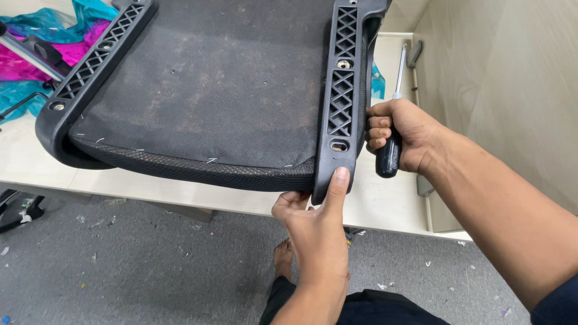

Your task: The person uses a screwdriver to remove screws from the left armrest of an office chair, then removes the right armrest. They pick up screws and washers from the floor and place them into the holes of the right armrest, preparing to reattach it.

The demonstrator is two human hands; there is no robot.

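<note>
My left hand [316, 225] pinching the near corner of an upturned black chair seat [205, 90] on the pale table [150, 186], my right hand [400, 135] just beside its rail, fist closed round a black-handled screwdriver [391, 129], crumpled teal and pink plastic [54, 36] far left beyond the seat, wooden panel [512, 78] close on the right
</note>
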